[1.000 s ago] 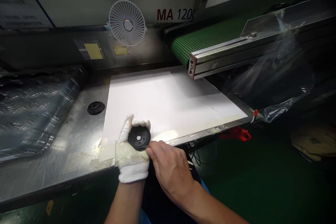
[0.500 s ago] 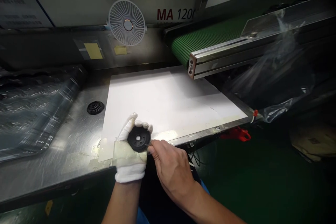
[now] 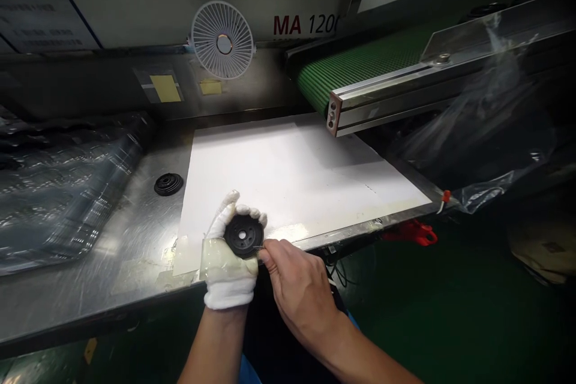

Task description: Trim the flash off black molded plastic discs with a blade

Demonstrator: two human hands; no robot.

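My left hand [image 3: 229, 252], in a white glove with tape round its palm, holds a round black ribbed part [image 3: 242, 236] with a pale hole at its centre. The fingers curl round the far rim and the thumb points away from me. My bare right hand [image 3: 297, 279] is closed in a pinch at the part's near right edge. From its fingertips a thin, needle-like tool [image 3: 258, 247] reaches to the rim; most of it is hidden. A second black ribbed part [image 3: 168, 184] lies on the metal table [image 3: 130, 216], left of the white sheet [image 3: 270, 168].
Clear plastic trays [image 3: 58, 192] are stacked at the left. A green conveyor belt [image 3: 360, 60] with a metal side rail juts in from the right above the table. A small white fan [image 3: 224, 40] stands at the back. A clear plastic bag [image 3: 486, 150] hangs at the right.
The whole view has shifted slightly, so things sit a little further right. Both hands keep almost the same pose on the black part; the needle-like tool stays at its rim.
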